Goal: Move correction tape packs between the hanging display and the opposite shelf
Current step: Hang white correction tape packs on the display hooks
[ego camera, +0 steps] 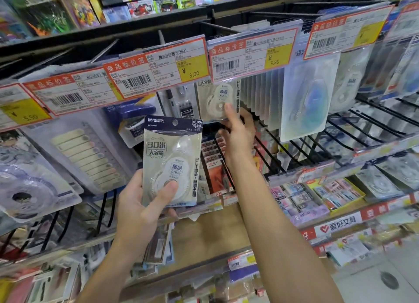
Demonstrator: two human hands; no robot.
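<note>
My left hand (pixel 138 203) holds a cream correction tape pack (pixel 172 153) upright in front of the display, thumb pressed on the tape wheel. My right hand (pixel 238 132) reaches up to the front hanging correction tape pack (pixel 217 98) on its hook, thumb on the pack's face and fingers behind it. A row of several more packs (pixel 260 96) hangs behind it under the 5.80 price tag (pixel 251 53).
Price tags (pixel 156 69) hang on hook ends across the display. A blue-tinted pack (pixel 310 98) hangs to the right, sticky-tab packs (pixel 86 157) to the left. Black wire hooks (pixel 340 130) jut out. A lower shelf (pixel 328 198) holds small erasers.
</note>
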